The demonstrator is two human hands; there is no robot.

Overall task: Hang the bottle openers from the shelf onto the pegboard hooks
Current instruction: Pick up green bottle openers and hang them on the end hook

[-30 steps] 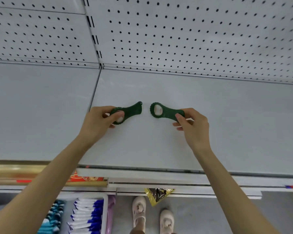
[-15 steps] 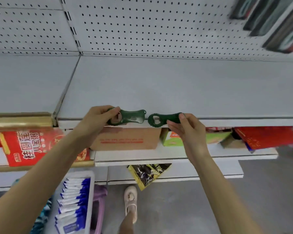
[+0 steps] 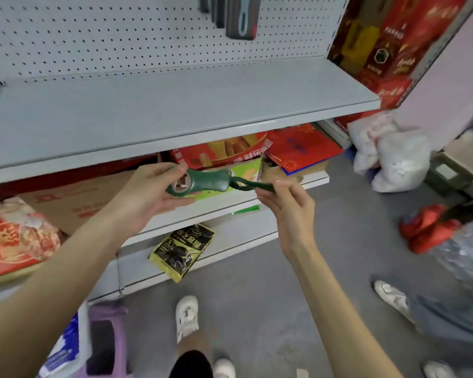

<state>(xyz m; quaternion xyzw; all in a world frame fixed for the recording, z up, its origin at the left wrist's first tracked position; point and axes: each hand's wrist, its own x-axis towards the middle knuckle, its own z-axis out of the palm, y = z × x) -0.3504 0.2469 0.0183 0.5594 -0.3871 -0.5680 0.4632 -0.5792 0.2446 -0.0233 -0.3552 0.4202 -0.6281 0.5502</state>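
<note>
We face a shelf (image 3: 175, 110) under pegboard (image 3: 107, 36), boxes (image 3: 74, 197) below, bags (image 3: 393, 159) on the floor (image 3: 257, 296). Our left hand (image 3: 148, 195) grips one opener (image 3: 202, 181); right hand (image 3: 292, 208) pinches the other opener (image 3: 253, 184).

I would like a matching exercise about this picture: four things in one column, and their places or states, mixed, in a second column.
1. left hand
2. right hand
3. yellow-black packet
4. dark grey tool

a. hangs on the pegboard
b. pinches the edge-on bottle opener
c. sticks out below the lower shelf
d. holds the broad bottle opener

Pairs: 1-d, 2-b, 3-c, 4-a.
</note>
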